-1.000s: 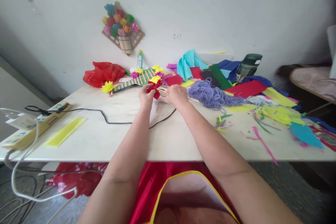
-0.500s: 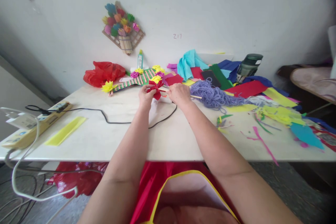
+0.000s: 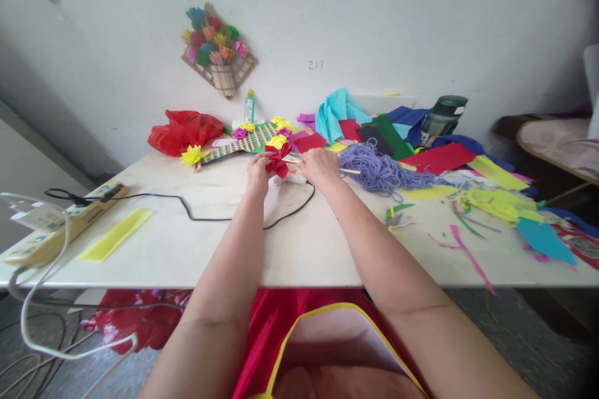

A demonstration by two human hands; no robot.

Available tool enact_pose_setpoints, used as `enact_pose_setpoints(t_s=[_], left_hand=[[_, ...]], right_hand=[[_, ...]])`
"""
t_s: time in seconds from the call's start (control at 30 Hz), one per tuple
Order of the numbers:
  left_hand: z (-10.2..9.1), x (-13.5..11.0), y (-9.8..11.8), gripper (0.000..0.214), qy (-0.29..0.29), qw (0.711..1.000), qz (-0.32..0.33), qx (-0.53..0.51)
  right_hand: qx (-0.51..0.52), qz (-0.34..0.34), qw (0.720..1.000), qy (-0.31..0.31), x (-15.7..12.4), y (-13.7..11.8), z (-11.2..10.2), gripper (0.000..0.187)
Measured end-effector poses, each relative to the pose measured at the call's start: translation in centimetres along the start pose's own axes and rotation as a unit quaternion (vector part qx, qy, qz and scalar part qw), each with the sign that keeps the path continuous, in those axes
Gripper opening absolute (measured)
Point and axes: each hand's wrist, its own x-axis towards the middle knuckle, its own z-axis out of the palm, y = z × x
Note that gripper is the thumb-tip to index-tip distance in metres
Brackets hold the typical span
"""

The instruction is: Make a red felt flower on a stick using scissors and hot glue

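My left hand (image 3: 259, 173) is closed around a red paper flower (image 3: 277, 162) above the middle of the white table (image 3: 224, 243). My right hand (image 3: 319, 168) is closed on a thin wooden stick (image 3: 350, 171) whose tip points into the flower. Both hands are raised a little over the tabletop. Just behind them lies a green and pink striped mat (image 3: 243, 142) with yellow and magenta paper flowers on it.
Purple yarn (image 3: 381, 171), coloured paper sheets and scraps (image 3: 496, 199) and a dark green bottle (image 3: 440, 118) fill the right side. A black cable (image 3: 196, 215) runs to a power strip (image 3: 60, 224) at left, beside a yellow strip (image 3: 116, 234). A red bag (image 3: 185, 128) and a glue bottle (image 3: 249, 106) stand at the back.
My hands have shifted slightly with the flower; the stick now shows to the right of my right hand. The black cable moved a little.
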Motion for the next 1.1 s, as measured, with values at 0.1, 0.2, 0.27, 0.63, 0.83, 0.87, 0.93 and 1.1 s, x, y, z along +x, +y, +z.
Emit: enact_pose_setpoints(t_s=[0.1, 0.2, 0.27, 0.63, 0.83, 0.87, 0.93, 1.1], left_hand=[[-0.01, 0.01, -0.11, 0.03, -0.007, 1.0, 0.004, -0.002], [0.02, -0.05, -0.16, 0.03, -0.01, 1.0, 0.006, -0.002], [0.02, -0.06, -0.18, 0.03, -0.011, 1.0, 0.004, -0.003], [-0.17, 0.2, -0.46, 0.029, -0.013, 1.0, 0.017, 0.006], [-0.22, 0.14, -0.51, 0.029, -0.009, 1.0, 0.022, 0.016], [-0.28, 0.14, -0.54, 0.029, -0.012, 0.999, 0.026, 0.016], [-0.38, 0.15, -0.6, 0.029, -0.017, 0.999, 0.03, 0.016], [-0.4, 0.18, -0.65, 0.03, -0.017, 0.999, 0.028, 0.016]], right_hand=[[-0.003, 0.003, 1.0, 0.002, 0.03, 0.04, 0.08, 0.036], [-0.004, 0.004, 1.0, 0.001, 0.05, 0.08, 0.12, 0.036], [-0.007, 0.003, 1.0, -0.002, 0.04, 0.08, 0.07, 0.035], [-0.016, -0.013, 1.0, -0.002, 0.19, 0.05, 0.23, 0.034], [-0.029, -0.019, 0.999, 0.0, 0.18, 0.24, 0.25, 0.034], [-0.031, -0.019, 0.999, 0.001, 0.16, 0.28, 0.24, 0.033], [-0.033, -0.02, 0.999, 0.003, 0.16, 0.36, 0.22, 0.033], [-0.03, -0.024, 0.999, -0.002, 0.26, 0.36, 0.14, 0.032]])
